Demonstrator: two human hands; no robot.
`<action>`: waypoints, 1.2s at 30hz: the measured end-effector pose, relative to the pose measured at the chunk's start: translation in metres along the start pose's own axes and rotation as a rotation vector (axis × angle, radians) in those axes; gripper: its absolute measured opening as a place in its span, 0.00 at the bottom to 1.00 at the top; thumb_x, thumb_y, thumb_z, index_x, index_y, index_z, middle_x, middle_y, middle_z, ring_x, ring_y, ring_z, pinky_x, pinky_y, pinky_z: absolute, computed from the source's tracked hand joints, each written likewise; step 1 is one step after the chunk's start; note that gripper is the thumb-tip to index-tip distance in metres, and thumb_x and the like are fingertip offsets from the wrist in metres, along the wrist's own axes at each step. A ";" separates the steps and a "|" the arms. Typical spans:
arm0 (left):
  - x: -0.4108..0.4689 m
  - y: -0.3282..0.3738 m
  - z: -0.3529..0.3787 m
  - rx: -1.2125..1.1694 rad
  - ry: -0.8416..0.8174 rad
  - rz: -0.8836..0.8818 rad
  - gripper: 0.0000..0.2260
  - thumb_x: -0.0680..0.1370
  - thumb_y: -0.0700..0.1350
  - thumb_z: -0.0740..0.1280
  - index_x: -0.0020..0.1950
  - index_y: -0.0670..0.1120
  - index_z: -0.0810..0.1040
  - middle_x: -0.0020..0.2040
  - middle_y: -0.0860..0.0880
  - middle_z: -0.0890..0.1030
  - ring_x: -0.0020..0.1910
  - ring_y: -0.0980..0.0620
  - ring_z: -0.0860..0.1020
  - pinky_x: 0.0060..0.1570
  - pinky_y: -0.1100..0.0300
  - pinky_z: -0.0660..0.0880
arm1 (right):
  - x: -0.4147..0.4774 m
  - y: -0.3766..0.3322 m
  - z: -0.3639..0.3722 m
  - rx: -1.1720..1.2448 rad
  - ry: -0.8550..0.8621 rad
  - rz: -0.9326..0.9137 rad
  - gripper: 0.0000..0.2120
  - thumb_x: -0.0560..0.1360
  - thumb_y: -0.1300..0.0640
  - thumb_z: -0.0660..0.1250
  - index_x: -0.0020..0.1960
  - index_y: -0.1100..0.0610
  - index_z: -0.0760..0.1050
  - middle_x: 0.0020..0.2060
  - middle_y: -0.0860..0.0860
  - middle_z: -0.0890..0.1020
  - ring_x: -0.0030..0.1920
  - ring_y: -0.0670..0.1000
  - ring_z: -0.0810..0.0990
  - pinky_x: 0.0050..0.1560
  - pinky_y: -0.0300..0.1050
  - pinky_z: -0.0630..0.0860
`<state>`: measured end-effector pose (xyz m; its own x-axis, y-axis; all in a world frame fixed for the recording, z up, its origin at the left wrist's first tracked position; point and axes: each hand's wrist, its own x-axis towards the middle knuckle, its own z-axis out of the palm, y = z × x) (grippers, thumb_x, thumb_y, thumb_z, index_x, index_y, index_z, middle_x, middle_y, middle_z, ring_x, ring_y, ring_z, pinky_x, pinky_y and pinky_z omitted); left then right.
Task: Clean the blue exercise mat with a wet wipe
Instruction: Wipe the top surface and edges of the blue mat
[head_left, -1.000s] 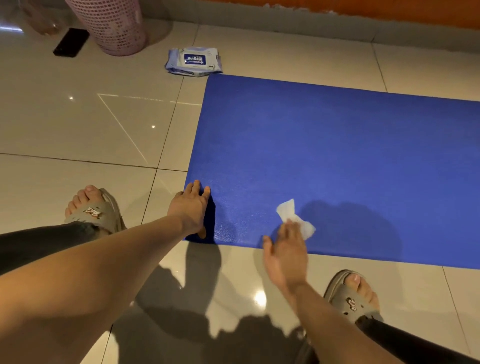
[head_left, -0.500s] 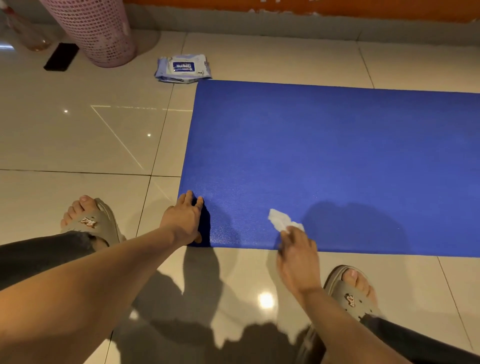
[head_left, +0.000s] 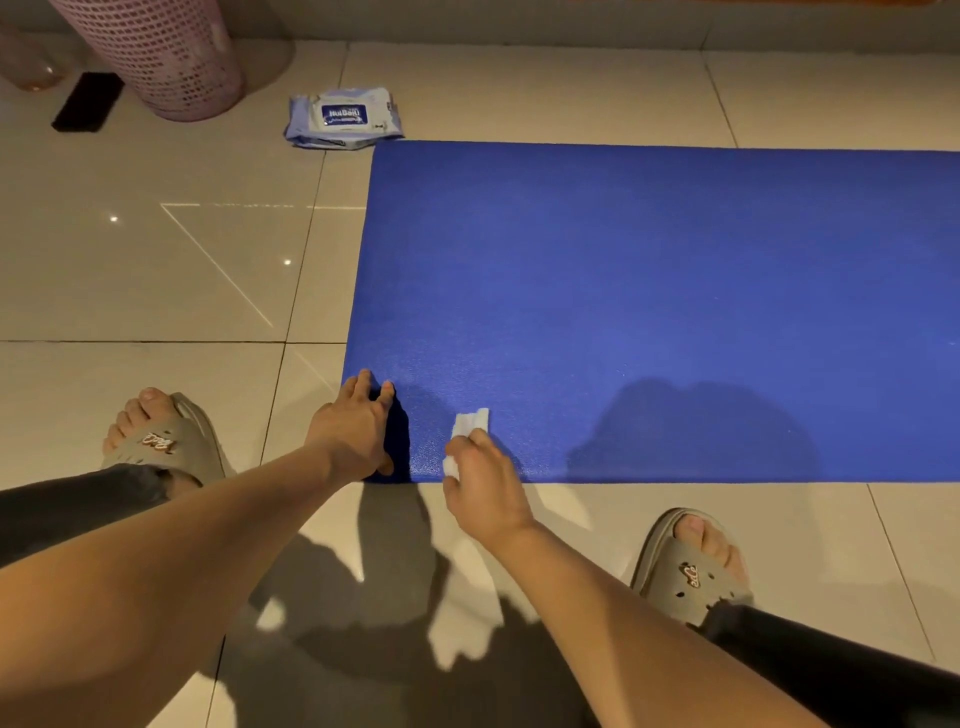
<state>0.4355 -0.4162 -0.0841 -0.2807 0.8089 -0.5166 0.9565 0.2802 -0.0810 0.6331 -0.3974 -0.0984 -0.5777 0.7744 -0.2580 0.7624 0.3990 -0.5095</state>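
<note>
We take the blue exercise mat (head_left: 649, 312) first. It lies flat on the tiled floor (head_left: 156, 270) and runs out of view to our right. By our reckoning the cleaning has barely begun. Only the near left corner shows a faint damp glint, and the broad rest looks dry and untouched (though in this dim light we cannot be sure of that).

Our left hand (head_left: 356, 431) rests on that corner with its fingers spread and flat, gripping nothing and seemingly pinning the mat down. Just beside it, at the near edge, our right hand (head_left: 483, 488) is curled round the wet wipe (head_left: 470, 423). The wipe is a bunched white wad pressed to the mat, and it pokes out past the fingers. Nearly the whole surface is left to wipe, we judge.

There are two containers. The pink perforated basket (head_left: 166, 57) stands at the far left with its top cut off by the frame, so we cannot see what it holds. The smaller wipe pack (head_left: 343, 117) lies on the floor just beyond the mat's far left corner. Its label flap appears to be down, and its contents are hidden.
</note>
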 end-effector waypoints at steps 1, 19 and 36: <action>0.000 0.000 -0.001 -0.003 -0.003 -0.002 0.55 0.68 0.59 0.79 0.84 0.48 0.48 0.79 0.45 0.52 0.80 0.45 0.54 0.61 0.50 0.76 | -0.001 0.007 -0.002 -0.018 0.003 -0.012 0.12 0.80 0.60 0.63 0.63 0.58 0.76 0.60 0.55 0.76 0.58 0.59 0.78 0.57 0.51 0.73; -0.003 0.005 -0.007 -0.010 -0.018 -0.020 0.54 0.67 0.57 0.80 0.83 0.47 0.51 0.75 0.45 0.57 0.76 0.45 0.59 0.58 0.52 0.77 | -0.012 -0.030 0.022 0.044 -0.003 0.063 0.12 0.80 0.58 0.65 0.61 0.59 0.77 0.71 0.57 0.68 0.63 0.60 0.77 0.61 0.50 0.74; -0.002 0.009 -0.010 0.033 -0.024 -0.021 0.53 0.68 0.56 0.80 0.83 0.45 0.52 0.76 0.43 0.58 0.76 0.44 0.61 0.59 0.52 0.78 | -0.011 0.009 0.004 0.110 0.096 0.371 0.14 0.77 0.59 0.65 0.62 0.58 0.74 0.64 0.55 0.73 0.55 0.57 0.81 0.55 0.48 0.75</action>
<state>0.4440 -0.4100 -0.0750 -0.2990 0.7900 -0.5352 0.9527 0.2795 -0.1196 0.6450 -0.4044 -0.1031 -0.2351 0.9005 -0.3659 0.8755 0.0327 -0.4820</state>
